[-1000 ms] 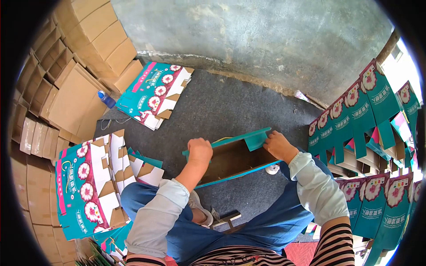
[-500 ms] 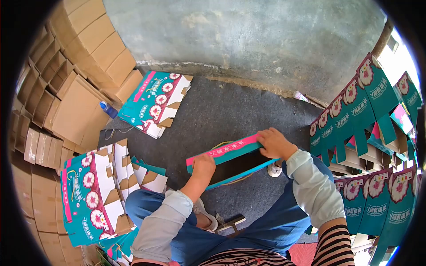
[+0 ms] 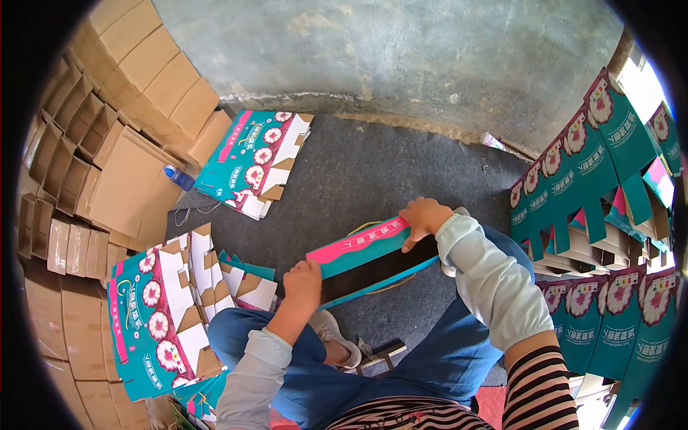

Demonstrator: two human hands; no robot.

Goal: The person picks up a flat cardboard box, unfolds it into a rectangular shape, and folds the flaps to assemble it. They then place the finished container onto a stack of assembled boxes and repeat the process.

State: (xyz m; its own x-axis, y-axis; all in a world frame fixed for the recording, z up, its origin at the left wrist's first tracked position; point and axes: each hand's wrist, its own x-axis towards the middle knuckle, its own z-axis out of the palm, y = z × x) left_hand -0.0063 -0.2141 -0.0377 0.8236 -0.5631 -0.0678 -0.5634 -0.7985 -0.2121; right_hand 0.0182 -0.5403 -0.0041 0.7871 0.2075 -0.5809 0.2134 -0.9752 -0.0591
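Dark floor mat [image 3: 358,165], concrete wall beyond. Teal carton [image 3: 369,251], held over the mat, has been rotated within 1 s: pink panel now up, open interior mostly hidden. Left hand [image 3: 302,279] is clenched on its left end, right hand [image 3: 424,215] is curled over its right end. Squaring-up judged under way.

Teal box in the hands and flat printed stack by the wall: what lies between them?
Only bare dark floor, in the head view, separates the teal box from the flat printed stack.

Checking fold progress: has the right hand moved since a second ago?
Yes. The right hand has shifted left along the teal box, nearer the flat stack by the wall.
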